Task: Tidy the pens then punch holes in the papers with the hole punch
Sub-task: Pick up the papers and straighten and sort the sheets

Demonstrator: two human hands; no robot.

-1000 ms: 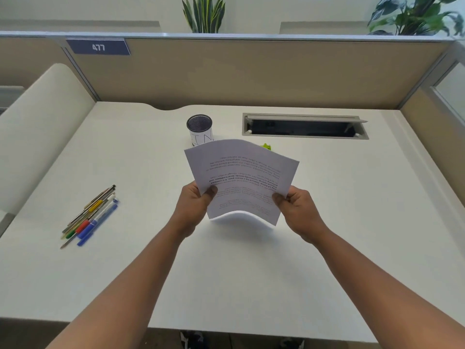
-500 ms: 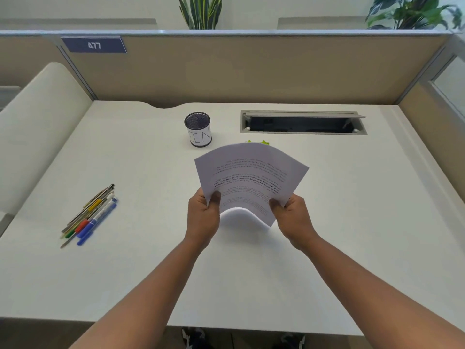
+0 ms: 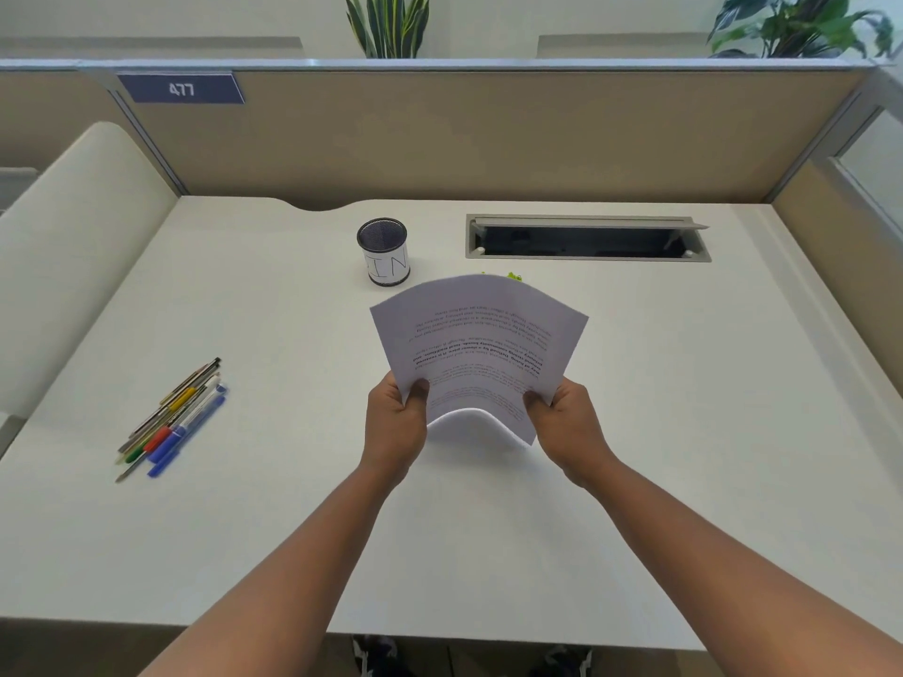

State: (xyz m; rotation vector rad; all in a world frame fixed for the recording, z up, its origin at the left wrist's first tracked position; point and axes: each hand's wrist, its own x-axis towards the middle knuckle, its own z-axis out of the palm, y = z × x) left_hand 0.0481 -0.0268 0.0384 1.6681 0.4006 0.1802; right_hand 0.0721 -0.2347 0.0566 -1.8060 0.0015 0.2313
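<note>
I hold a stack of printed white papers (image 3: 481,344) above the middle of the desk, bowed upward, its text upside down to me. My left hand (image 3: 393,425) grips the near left edge and my right hand (image 3: 567,425) grips the near right edge. Several pens (image 3: 171,420) lie bunched together on the desk at the left. A black mesh pen cup (image 3: 383,251) with a white label stands upright behind the papers. A sliver of something lime green (image 3: 513,276) shows just past the papers' far edge; the rest of it is hidden.
An open cable tray (image 3: 586,237) is set into the white desk (image 3: 684,432) at the back right. Tan partition walls (image 3: 488,134) close the back and both sides. A cream padded panel (image 3: 73,237) stands at the left.
My hands have drawn closer together, so the papers bow up more in the middle. The stack has shifted slightly toward me and to the right.
</note>
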